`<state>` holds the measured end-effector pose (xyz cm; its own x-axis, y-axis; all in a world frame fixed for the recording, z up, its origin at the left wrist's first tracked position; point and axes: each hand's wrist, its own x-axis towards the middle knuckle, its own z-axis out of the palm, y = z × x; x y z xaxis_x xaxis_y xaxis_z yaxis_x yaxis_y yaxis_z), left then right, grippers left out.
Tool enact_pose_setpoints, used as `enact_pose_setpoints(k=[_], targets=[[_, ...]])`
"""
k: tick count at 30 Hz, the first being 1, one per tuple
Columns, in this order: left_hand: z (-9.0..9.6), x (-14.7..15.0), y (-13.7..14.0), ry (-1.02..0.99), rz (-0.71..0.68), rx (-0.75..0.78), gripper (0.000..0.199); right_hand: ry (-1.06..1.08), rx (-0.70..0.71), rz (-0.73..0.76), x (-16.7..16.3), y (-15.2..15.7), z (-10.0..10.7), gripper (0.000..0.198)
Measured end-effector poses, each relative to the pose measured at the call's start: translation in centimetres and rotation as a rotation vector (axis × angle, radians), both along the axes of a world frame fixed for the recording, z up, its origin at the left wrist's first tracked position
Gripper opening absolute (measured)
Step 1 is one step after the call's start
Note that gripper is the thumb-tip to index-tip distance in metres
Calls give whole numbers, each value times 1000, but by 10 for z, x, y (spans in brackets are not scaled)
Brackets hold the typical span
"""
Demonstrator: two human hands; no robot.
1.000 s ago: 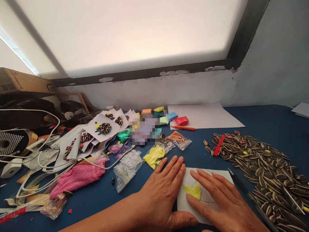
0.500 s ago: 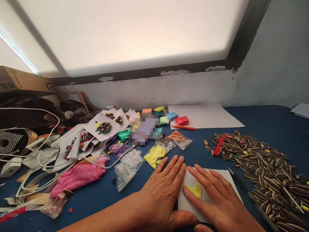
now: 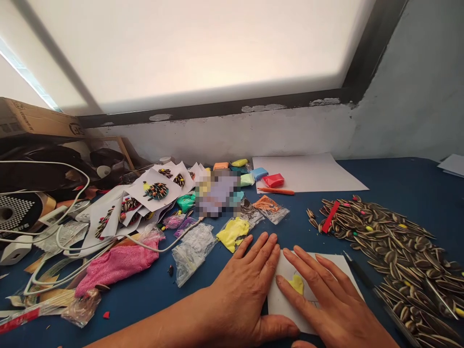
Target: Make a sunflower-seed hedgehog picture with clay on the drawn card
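Note:
A white sheet of paper (image 3: 344,266) lies on the blue table in front of me, with a flattened patch of yellow modelling clay (image 3: 297,283) and some faint drawn lines on it. My right hand (image 3: 328,295) rests over the sheet, fingers spread, and partly covers the clay. Along the sheet's left edge my left hand (image 3: 246,285) lies flat with its fingers stretched out, its thumb reaching across the bottom of the paper. Just beyond my left fingertips is more yellow clay (image 3: 234,233) on a clear bag.
A heap of sunflower seeds (image 3: 391,246) spreads at right, with dark tweezers (image 3: 358,270) beside it. Coloured clay packs, including a red one (image 3: 273,180), sit at the back. At left are seed pictures (image 3: 152,188), a pink towel (image 3: 119,263) and white cables.
My right fingers have shifted very slightly right, and a bit less of the yellow clay shows beside them. My left hand stays almost in place.

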<state>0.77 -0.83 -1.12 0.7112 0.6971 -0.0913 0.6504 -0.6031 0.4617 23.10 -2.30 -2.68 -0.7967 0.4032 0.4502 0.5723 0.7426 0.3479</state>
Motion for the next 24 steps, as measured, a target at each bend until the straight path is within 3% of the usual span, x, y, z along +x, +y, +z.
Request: enact_pose_setpoints(k=[6, 11, 24], targets=[[-1, 0, 0, -8, 11, -11, 94, 71, 14, 57, 6, -2, -7, 65], [0, -1, 0, -11, 13, -13, 95, 256, 42, 40, 19, 3, -14, 41], [0, -3, 0, -29, 3, 10, 88, 256, 10, 61, 25, 4, -21, 33]])
